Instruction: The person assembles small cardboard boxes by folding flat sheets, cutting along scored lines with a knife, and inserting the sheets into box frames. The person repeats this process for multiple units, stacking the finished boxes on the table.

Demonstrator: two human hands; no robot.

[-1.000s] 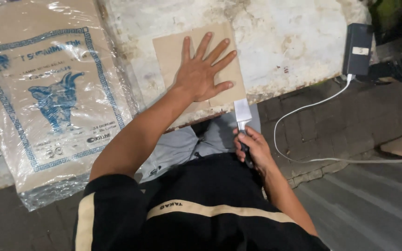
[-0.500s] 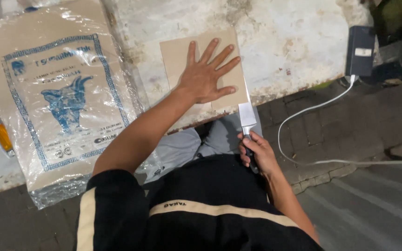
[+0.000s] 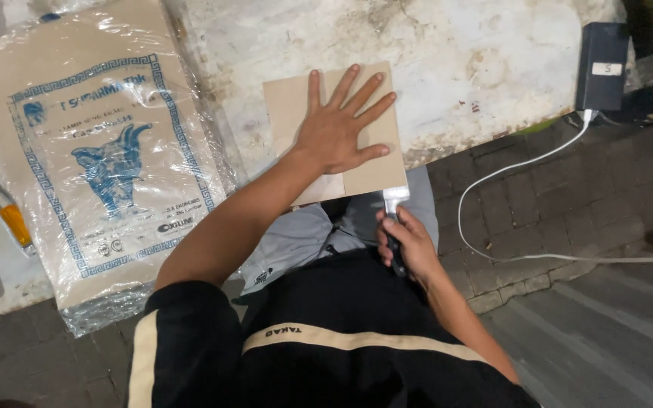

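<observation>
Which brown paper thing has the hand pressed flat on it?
The small plain brown sheet under the left hand; the big plastic-wrapped pack has blue printing.

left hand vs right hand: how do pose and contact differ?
The left hand lies flat and palm down with fingers spread on the brown paper sheet, up on the white tabletop. The right hand is curled shut around the handle of a knife, low at the table edge near the lap, blade at the sheet's lower right corner. Left arm is stretched out; right arm is bent close. Both are bare and both meet the same sheet.
</observation>
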